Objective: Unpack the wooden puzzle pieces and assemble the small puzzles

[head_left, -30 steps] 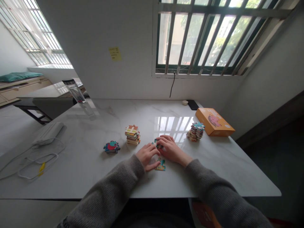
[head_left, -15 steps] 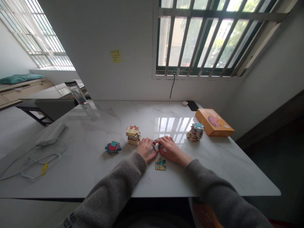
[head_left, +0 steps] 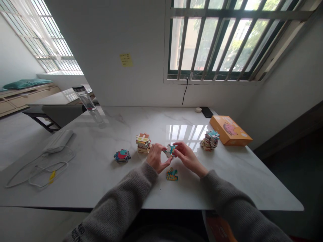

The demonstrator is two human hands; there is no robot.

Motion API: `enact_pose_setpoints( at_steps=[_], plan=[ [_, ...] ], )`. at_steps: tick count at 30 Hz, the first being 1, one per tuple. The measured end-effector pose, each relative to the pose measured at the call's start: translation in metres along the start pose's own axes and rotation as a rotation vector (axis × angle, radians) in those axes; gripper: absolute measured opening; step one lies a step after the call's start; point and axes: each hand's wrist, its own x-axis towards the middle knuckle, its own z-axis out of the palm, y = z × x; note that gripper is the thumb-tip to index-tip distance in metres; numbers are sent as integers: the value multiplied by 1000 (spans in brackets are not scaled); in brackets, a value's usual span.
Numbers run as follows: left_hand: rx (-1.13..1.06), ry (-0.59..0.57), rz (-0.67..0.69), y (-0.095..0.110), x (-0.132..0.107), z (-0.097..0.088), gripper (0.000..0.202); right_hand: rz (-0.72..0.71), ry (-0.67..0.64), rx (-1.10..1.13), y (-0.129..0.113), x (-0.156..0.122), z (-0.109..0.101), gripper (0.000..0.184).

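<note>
Between my two hands, a little above the table, are jigsaw pieces [head_left: 171, 150] with teal and white on top; I cannot make out how many. My left hand [head_left: 156, 157] grips their left side between thumb and fingers. On the right edge, the fingertips of my right hand [head_left: 187, 156] pinch them. One teal and orange jigsaw piece [head_left: 172, 174] lies flat on the table just below my hands. Beside my left hand rises a tall stack of jigsaw pieces [head_left: 143, 143], and farther left sits a lower stack [head_left: 122, 156] topped by a red and teal piece.
To the right stands another jigsaw stack [head_left: 210, 140], close to an orange box [head_left: 230, 131]. A black phone [head_left: 206, 112] and a small white object [head_left: 198, 110] lie at the back. Leftward are a white power strip [head_left: 59, 141], its cable [head_left: 64, 164] and a clear bottle [head_left: 85, 99].
The pieces between my hands have been lifted and tilted, showing more of their teal and white top. My right hand has shifted slightly right. The view has turned a little.
</note>
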Motion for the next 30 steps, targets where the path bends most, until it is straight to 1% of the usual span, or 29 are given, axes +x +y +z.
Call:
enact_pose_setpoints(
  at_steps=[4, 6, 9, 12, 15, 18, 22, 24, 26, 27, 28, 30],
  plan=[
    [-98, -128, 87, -1, -3, -1, 44, 28, 41, -5, 3, 0, 2, 32],
    [-136, -184, 91, -4, -3, -3, 46, 22, 12, -28, 2, -1, 1, 35],
    [-204, -251, 113, -10, -3, -7, 38, 17, -67, -51, -2, -3, 0, 36],
    [-248, -289, 155, -12, -2, -11, 28, 45, -112, -55, -7, -6, 1, 39],
    [-241, -346, 174, -12, -5, -13, 30, 35, -70, -57, -9, -9, -1, 45],
    [-223, -445, 203, -10, -12, -11, 30, -20, 11, -103, -10, -11, -4, 48],
    [-168, -614, 204, -6, -19, -7, 31, -58, 29, -244, -9, -13, -6, 44],
    [-143, -663, 194, -5, -20, -8, 31, -88, 26, -341, -8, -12, -6, 38],
    [-142, -669, 187, -3, -19, -10, 32, -145, 32, -439, -5, -11, -6, 26],
    [-153, -653, 183, -3, -18, -10, 32, -183, 39, -484, -3, -11, -6, 21],
    [-167, -621, 176, -4, -17, -11, 32, -221, 45, -523, -1, -10, -6, 19],
    [-188, -517, 139, -5, -14, -9, 27, -278, 48, -580, 3, -9, -7, 18]
  ],
)
